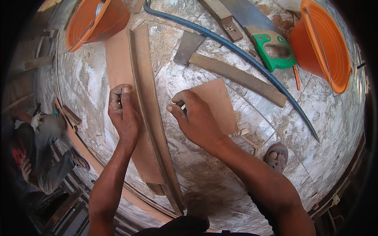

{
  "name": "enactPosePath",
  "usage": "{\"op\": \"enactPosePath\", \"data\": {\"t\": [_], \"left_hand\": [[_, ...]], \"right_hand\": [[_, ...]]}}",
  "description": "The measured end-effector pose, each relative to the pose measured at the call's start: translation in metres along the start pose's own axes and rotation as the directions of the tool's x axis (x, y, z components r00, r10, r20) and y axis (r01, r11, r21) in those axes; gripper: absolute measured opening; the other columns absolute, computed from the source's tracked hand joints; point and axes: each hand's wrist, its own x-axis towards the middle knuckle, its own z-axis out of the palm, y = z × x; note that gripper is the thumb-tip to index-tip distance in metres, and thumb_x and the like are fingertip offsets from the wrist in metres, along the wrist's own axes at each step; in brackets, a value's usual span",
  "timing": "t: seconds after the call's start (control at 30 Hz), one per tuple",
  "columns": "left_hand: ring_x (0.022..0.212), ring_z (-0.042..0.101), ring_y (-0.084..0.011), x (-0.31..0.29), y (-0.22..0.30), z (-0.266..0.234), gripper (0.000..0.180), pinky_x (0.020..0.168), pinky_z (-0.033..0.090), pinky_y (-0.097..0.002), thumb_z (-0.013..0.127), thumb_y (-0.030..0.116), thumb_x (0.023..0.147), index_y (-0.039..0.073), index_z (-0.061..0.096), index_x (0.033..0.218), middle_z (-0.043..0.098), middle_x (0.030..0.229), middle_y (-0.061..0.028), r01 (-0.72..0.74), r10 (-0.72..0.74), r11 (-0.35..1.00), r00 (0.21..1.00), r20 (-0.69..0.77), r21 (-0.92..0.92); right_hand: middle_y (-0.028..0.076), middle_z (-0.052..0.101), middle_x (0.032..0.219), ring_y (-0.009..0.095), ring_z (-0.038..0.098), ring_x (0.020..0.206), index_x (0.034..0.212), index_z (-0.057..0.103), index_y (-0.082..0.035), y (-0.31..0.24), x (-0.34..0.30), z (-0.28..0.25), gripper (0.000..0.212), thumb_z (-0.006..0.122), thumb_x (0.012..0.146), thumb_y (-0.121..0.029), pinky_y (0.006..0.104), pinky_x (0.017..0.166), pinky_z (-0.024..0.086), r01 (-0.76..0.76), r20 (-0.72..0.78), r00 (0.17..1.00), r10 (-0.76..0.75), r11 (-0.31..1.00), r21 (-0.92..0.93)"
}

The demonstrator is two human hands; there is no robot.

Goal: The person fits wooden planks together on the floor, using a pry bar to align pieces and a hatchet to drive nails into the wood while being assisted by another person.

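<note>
Above a long plywood board [119, 59] is my left hand [125, 112], thumb pressed to curled fingers; a tiny dark tip shows by the thumb, too small to name. A narrow wooden strip [142, 90] runs along the board, with another strip [148, 63] beside it. To the right, my right hand [199, 120] is curled, thumb close to the index finger; whatever it may hold is hidden. Its nearest neighbour is a squarish plywood piece [217, 100] on the floor. Beyond lies a hatchet [236, 76] with a wooden handle.
A long blue ridged bar [236, 49] with a hooked end crosses beyond the hatchet. Farther off lie a wooden block tool [223, 19] and a green-handled handsaw [271, 51]. Orange buckets stand far left [112, 21] and far right [315, 47]. Another person [43, 149] sits at left.
</note>
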Motion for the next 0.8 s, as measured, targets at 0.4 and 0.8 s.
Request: {"op": "enactPosePath", "data": {"t": [0.4, 0.8], "left_hand": [[0.113, 0.064, -0.0142, 0.147, -0.024, 0.042, 0.037, 0.105, 0.045, -0.0300, 0.063, 0.030, 0.105, 0.002, 0.072, 0.128, 0.074, 0.118, -0.0090, -0.089, 0.121, 0.964, 0.986, -0.116, 0.250], [0.095, 0.065, -0.0128, 0.146, -0.028, 0.039, 0.028, 0.090, 0.051, -0.0287, 0.062, 0.022, 0.104, -0.002, 0.075, 0.112, 0.075, 0.101, -0.0091, -0.050, 0.079, 0.980, 0.986, -0.147, 0.191]], "right_hand": [[0.016, 0.060, 0.106, 0.038, 0.060, 0.107, 0.109, 0.059, -0.003, -0.009, 0.073, -0.045, 0.029, 0.074, 0.088, -0.016, 0.0485, 0.090, 0.049, 0.342, -0.026, 0.920, -0.391, 0.834, -0.433], [0.017, 0.061, 0.117, 0.036, 0.059, 0.109, 0.123, 0.061, -0.003, -0.006, 0.044, -0.148, 0.051, 0.080, 0.079, -0.020, 0.0460, 0.094, 0.050, 0.130, 0.166, 0.985, 0.043, 0.442, -0.888]]}}
